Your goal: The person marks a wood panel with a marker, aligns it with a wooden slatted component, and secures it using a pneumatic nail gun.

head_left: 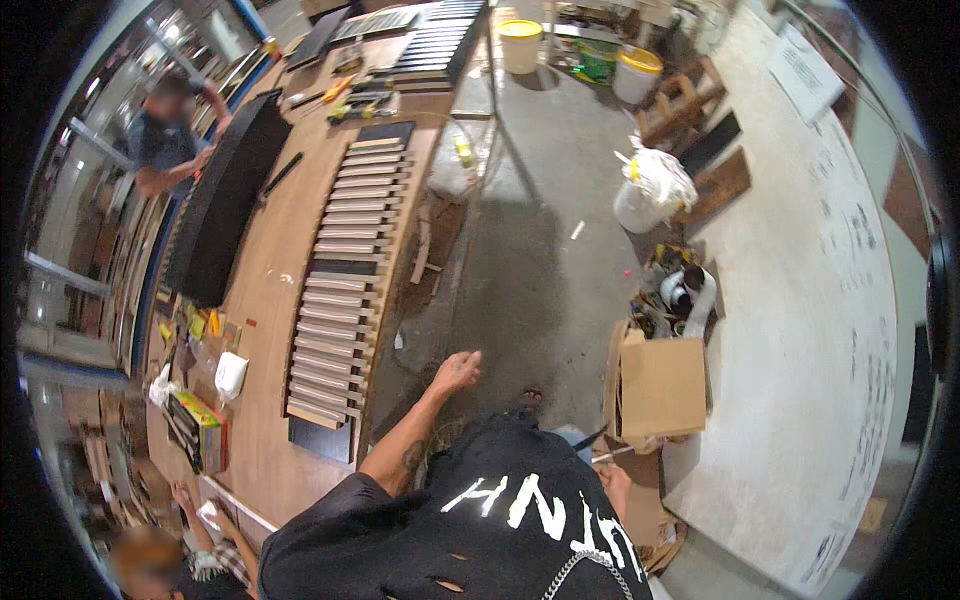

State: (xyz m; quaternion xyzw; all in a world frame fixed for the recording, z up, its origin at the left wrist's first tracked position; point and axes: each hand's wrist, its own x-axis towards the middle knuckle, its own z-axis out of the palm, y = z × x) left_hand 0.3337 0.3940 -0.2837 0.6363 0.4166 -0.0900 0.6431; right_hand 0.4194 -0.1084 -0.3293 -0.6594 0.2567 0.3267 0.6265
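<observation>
My left hand [460,371] hangs over the grey floor, to the right of the long wooden worktable [262,270]. Its fingers are curled together, and nothing shows in them. Partly hidden by my black shirt, my right hand [617,490] is beside the cardboard box [662,386]. A thin white stick [613,455] sticks out at its closed fingers; I cannot make out its kind. Nearest my left hand on the table lies a row of light slats [335,298] across a long frame, with dark pieces at its ends and middle.
Across the table a person [165,140] handles a long black panel [225,200]; another person [190,550] is at lower left. Yellow-lidded buckets [520,48] stand at the far end. A bucket with white cloth [655,190] and a large pale board [790,350] are on the right.
</observation>
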